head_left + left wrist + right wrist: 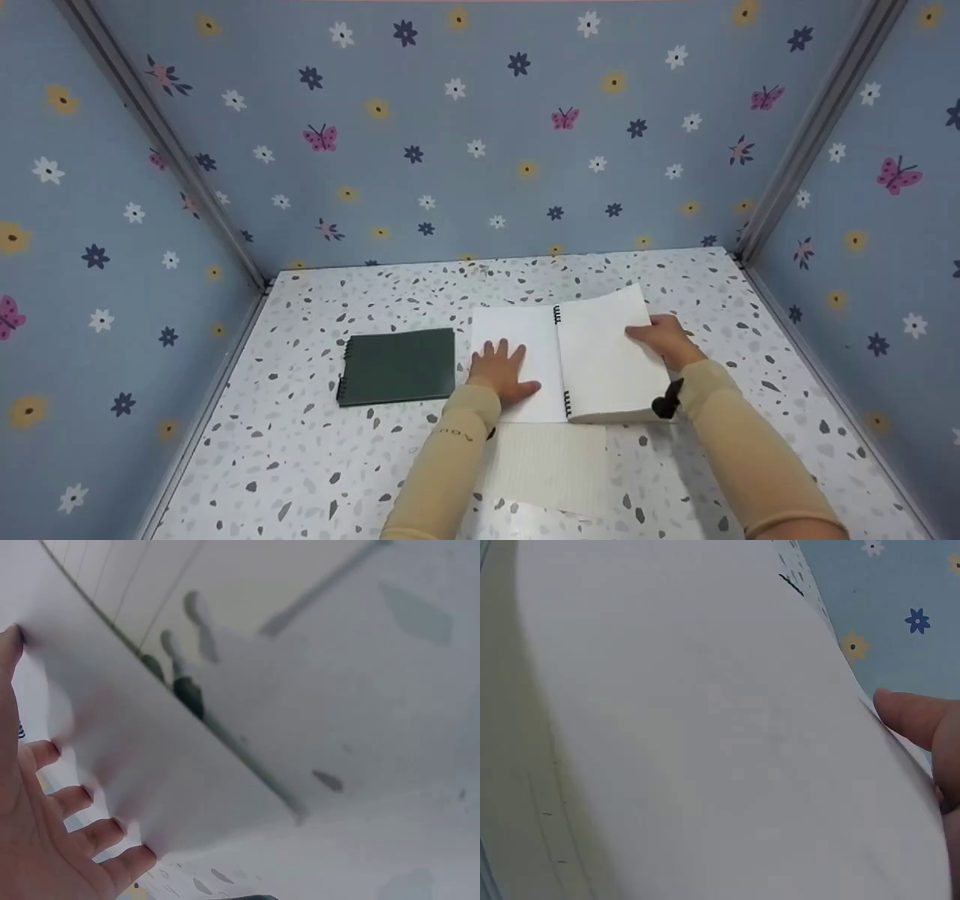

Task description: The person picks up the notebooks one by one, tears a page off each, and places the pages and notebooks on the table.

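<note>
A white-paged spiral notebook [600, 367] lies open on the speckled table, its black coil running between the two pages. My left hand [499, 375] rests on the left page [536, 330] with its fingers spread; in the left wrist view that hand's fingertips [112, 829] touch the white paper. At the outer edge of the right page, my right hand [667, 341] pinches the paper between thumb and fingers, and the page's upper corner is lifted. The right wrist view shows the thumb [911, 714] on the edge of the curved white sheet [705, 727].
A closed dark green spiral notebook [401, 367] lies left of the open one. Below the open notebook is a pale lined sheet [551, 465]. Flower-patterned blue panels [495, 135] with grey edge strips stand at the back and both sides of the table [270, 420].
</note>
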`<state>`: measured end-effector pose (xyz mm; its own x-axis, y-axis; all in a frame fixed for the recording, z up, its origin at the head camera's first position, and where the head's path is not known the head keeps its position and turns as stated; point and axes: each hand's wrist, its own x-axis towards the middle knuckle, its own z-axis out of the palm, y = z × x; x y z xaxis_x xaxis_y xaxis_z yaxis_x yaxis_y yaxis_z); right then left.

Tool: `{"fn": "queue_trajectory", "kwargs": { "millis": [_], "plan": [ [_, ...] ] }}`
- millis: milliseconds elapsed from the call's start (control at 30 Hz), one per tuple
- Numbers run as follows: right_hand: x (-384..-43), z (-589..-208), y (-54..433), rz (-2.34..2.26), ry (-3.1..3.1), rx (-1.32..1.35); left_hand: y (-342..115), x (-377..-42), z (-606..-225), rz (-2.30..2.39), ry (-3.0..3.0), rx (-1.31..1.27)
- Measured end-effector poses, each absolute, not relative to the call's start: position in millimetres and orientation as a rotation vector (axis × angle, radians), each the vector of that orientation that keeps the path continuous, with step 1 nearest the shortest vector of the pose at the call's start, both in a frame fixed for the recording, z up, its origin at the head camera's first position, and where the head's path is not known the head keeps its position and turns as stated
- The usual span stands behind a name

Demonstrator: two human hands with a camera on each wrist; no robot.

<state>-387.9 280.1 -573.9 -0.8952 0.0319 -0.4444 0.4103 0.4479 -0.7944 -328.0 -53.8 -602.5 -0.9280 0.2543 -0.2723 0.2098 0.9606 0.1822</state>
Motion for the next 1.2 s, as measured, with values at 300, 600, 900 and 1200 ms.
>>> {"fn": "queue_trajectory", "kwargs": {
  "millis": [300, 600, 900, 1200],
  "plan": [
    [-379.0, -606.7, 273.3, -1.436, 2.424, 0.421, -50.6, -330.0, -626.9, 0.196, 2.858, 0.305],
    [-369.5, -614.4, 268.7, -1.448, 2.518, 0.381, -46.4, -328.9, -617.6, 0.16, 2.843, 0.282],
    [-370.8, -614.5, 272.3, -1.541, 2.461, 0.463, -45.6, -319.1, -593.1, 0.139, 2.863, 0.263],
    [-366.0, -611.2, 261.9, -1.447, 2.412, 0.652, -40.1, -319.8, -595.4, 0.113, 2.872, 0.258]
  ]
}}
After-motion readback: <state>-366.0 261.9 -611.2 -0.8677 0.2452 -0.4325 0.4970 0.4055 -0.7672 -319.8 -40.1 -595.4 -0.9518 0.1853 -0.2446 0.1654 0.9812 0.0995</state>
